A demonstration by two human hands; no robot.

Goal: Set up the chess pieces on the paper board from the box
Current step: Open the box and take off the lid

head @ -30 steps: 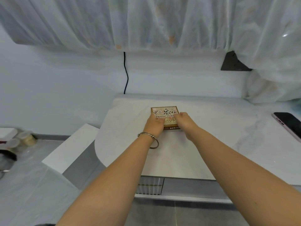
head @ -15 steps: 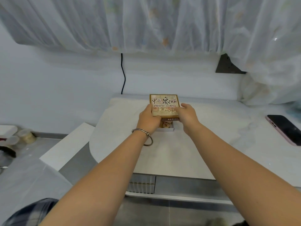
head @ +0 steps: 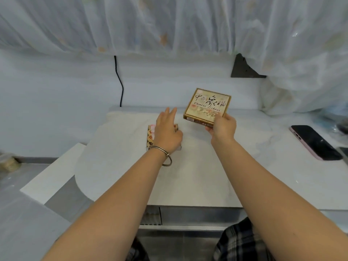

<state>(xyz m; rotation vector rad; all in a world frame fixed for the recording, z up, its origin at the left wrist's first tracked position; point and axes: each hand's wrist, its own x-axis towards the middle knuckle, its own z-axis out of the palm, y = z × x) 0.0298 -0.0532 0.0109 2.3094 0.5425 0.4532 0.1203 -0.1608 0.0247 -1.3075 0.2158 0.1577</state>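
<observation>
My right hand (head: 222, 127) grips the brown lid (head: 208, 107) of the Chinese chess box, lifted above the white table (head: 188, 172) and tilted, right of centre. The open box base (head: 149, 137) sits on the table to the left, with round wooden chess pieces (head: 150, 133) visible along its left side. My left hand (head: 167, 131) hovers over the base with fingers stretched out, hiding most of the box. A metal bangle hangs on that wrist. No paper board is visible.
A phone (head: 314, 142) in a pink case lies face up at the table's right. A black cable (head: 119, 80) runs down the wall behind. White curtains hang above. A lower white ledge (head: 49, 176) stands left of the table.
The lid came off the box: my right hand carried it up and to the right. My left hand let go of it and now stays over the base.
</observation>
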